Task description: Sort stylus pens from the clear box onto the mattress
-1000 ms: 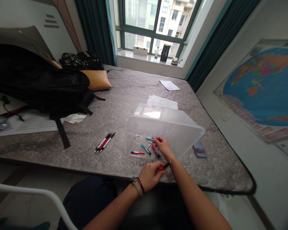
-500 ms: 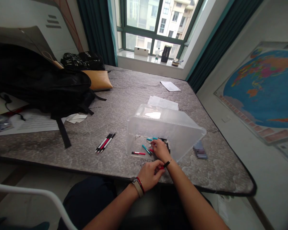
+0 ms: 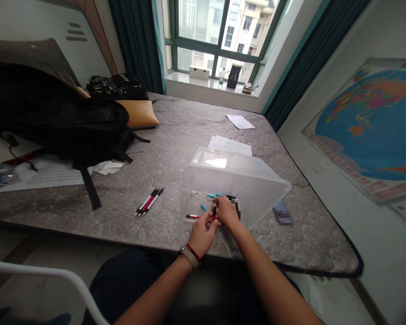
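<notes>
A clear plastic bin (image 3: 243,180) lies on its side on the grey mattress (image 3: 176,131), its mouth towards me. Several red, teal and black pens (image 3: 193,216) are scattered inside it. My left hand (image 3: 203,233) is at the mouth, fingers closed on a black and red pen (image 3: 214,210) that points up. Just beside it my right hand (image 3: 227,211) rests over the pens in the bin with fingers curled; what it holds is hidden. A wrist strap and red cord circle my left wrist.
Three pens (image 3: 149,201) lie side by side left of the bin. A black backpack (image 3: 54,122) with a loose strap, a tan cushion (image 3: 138,113) and paper sheets (image 3: 229,145) occupy the mattress. A white chair rail (image 3: 47,275) crosses the lower left. A world map (image 3: 372,122) hangs right.
My left hand carried its pen forward from the mattress edge to the bin's mouth, beside my right hand. The right hand stayed over the pens, shifting slightly.
</notes>
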The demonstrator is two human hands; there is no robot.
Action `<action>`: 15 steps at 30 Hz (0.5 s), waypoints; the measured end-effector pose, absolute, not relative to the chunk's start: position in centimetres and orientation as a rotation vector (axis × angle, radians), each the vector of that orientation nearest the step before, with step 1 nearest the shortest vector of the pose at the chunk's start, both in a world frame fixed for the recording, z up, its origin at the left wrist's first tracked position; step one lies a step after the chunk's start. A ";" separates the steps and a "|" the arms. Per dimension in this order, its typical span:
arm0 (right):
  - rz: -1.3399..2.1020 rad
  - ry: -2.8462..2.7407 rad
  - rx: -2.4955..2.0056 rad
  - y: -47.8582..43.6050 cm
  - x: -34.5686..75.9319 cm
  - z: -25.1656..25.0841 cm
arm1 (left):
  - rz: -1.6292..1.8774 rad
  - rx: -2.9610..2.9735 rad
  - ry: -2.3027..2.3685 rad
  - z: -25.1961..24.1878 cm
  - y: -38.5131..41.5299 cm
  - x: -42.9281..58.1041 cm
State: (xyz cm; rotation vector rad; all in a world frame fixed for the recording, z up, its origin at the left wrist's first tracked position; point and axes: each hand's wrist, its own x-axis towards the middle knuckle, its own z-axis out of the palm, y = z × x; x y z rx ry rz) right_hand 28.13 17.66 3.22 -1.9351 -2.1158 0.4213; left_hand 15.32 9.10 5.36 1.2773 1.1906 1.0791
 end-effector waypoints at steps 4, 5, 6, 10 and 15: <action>0.471 -2.106 -1.885 17.8 27.8 2.8 | 1.165 1.144 1.212 4.5 10.0 14.7; 0.483 -2.082 -1.871 17.9 27.7 2.7 | 1.175 1.127 1.220 4.3 10.2 14.5; 0.503 -2.041 -1.853 18.0 27.7 2.7 | 1.178 1.119 1.232 4.1 10.4 14.3; 0.817 -1.602 -1.727 18.6 27.7 3.1 | 1.141 1.132 1.295 3.7 10.9 13.7; 1.556 -0.879 -1.165 17.8 27.4 5.0 | 1.036 1.237 1.243 3.9 11.0 13.8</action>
